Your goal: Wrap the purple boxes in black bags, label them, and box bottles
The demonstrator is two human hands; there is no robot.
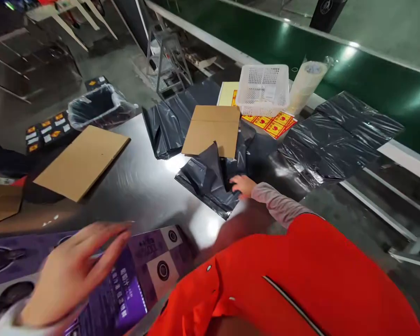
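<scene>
My left hand (pixel 79 270) hovers over or rests on a purple printed carton (pixel 136 275), fingers stretched and thumb apart, with nothing seen in it. Whether it touches the carton I cannot tell. My right hand (pixel 243 185) is at the near right edge of a black plastic bag (pixel 206 177), its fingers bent onto the plastic and slightly blurred. That bag lies crumpled on the metal table (pixel 140 186), one fold standing up. Just behind it, a brown cardboard sheet (pixel 213 128) lies over more black bags (pixel 168 126).
A white plastic basket (pixel 264 88) and clear tape rolls (pixel 306 86) stand at the back, beside red-yellow label sheets (pixel 275 125). Folded black bags (pixel 336 135) lie right. Another cardboard piece (pixel 82 161) and a lined bin (pixel 94 107) are left. A green conveyor (pixel 266 42) runs behind.
</scene>
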